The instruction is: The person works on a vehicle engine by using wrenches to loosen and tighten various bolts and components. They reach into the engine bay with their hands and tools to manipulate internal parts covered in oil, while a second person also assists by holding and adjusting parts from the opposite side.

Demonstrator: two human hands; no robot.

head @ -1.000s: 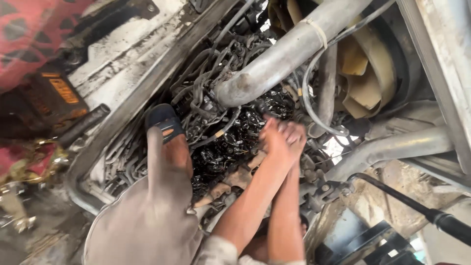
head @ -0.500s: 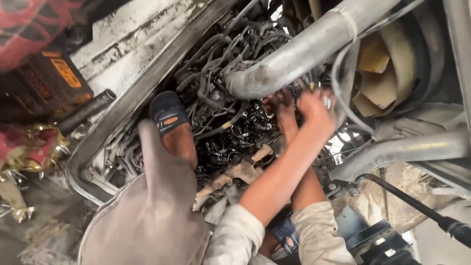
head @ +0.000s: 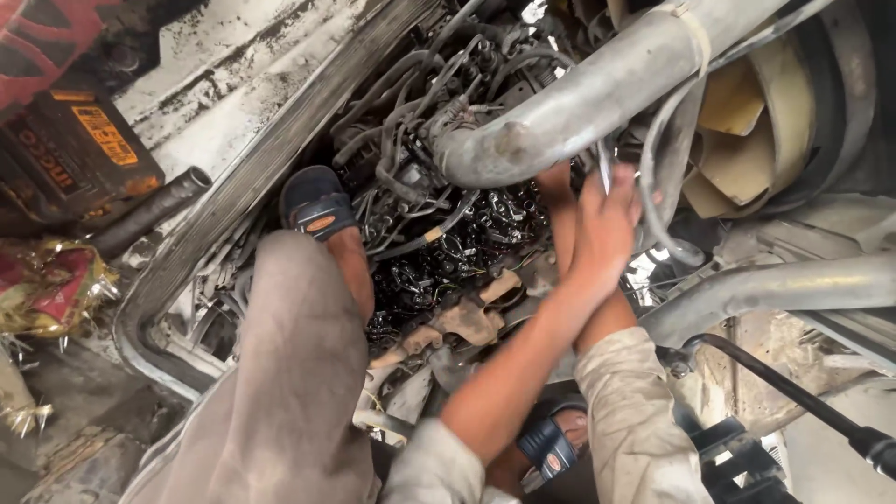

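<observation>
- Two hands of ours are up in the engine bay, crossed over one another just under the big grey pipe [head: 597,93] that runs across the top.
- Our left hand [head: 605,224] lies in front, its fingers curled around a thin bright metal piece [head: 605,168], perhaps a small tool or a clip; we cannot tell which.
- Our right hand [head: 557,187] reaches in behind it, right at the pipe's lower end; it is mostly hidden, so we cannot tell whether it grips anything.
- Both work at the spot where the pipe meets the dark tangle of hoses and wires [head: 420,140], beside a loose pale hose [head: 665,177] that loops down past the fan [head: 747,121].
- We judge the job to be mid-way: the engine top lies open and oily, with the valve gear [head: 448,261] bare, and nothing near the hands looks refitted or covered yet.
- One sandalled foot [head: 322,213] is braced on the engine's edge, the other sandal [head: 551,448] lower down.
</observation>
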